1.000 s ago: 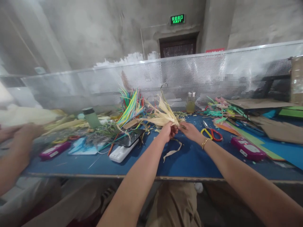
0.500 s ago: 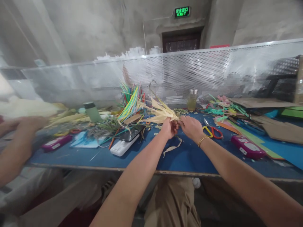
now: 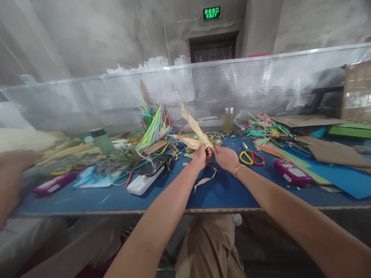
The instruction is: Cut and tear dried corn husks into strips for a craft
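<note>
The left hand is closed around the gathered base of the pale husks, and the right hand pinches beside it, seemingly so the base stays tight while the tips fan up and away, unhindered. The bundle is above the blue table, in front of the person, probably for a clear view. A loose strip lies just below the hands. Scissors rest near the right wrist, presumably for easy reach; coloured stems stand bunched farther back, likely to save space.
</note>
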Action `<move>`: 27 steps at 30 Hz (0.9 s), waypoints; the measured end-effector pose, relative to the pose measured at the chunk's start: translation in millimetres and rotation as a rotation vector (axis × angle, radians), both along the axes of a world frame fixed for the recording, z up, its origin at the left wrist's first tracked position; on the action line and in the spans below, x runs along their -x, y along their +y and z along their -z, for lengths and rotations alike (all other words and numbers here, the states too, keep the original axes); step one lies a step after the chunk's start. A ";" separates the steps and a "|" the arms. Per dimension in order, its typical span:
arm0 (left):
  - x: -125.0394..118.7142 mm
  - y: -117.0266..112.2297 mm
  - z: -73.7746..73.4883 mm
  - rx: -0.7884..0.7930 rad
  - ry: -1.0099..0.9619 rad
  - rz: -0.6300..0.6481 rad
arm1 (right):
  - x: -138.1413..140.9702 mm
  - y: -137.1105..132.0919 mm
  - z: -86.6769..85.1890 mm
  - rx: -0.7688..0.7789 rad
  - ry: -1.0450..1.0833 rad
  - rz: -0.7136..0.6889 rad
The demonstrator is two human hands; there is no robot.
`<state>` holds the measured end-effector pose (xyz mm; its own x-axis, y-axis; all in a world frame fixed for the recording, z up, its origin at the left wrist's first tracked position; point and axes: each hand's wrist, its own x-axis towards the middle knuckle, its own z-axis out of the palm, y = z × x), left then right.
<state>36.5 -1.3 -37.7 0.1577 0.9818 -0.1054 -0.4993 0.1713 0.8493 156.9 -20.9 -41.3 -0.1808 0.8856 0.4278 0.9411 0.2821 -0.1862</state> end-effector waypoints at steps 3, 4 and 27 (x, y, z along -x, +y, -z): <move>-2.0 -1.5 0.8 -0.031 -0.035 -0.014 | 0.6 3.1 0.9 0.037 0.084 -0.040; -2.5 -2.2 1.2 -0.045 -0.044 -0.013 | 0.4 4.1 1.2 0.047 0.115 -0.062; 16.5 8.1 -14.6 -0.091 -0.216 -0.517 | -24.3 34.4 7.8 -0.077 0.497 -0.029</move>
<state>20.0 6.8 -23.1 -0.3371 0.9408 -0.0350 -0.6627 -0.2107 0.7186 181.2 13.5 -49.0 0.0374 0.8459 0.5321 0.7356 0.3371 -0.5876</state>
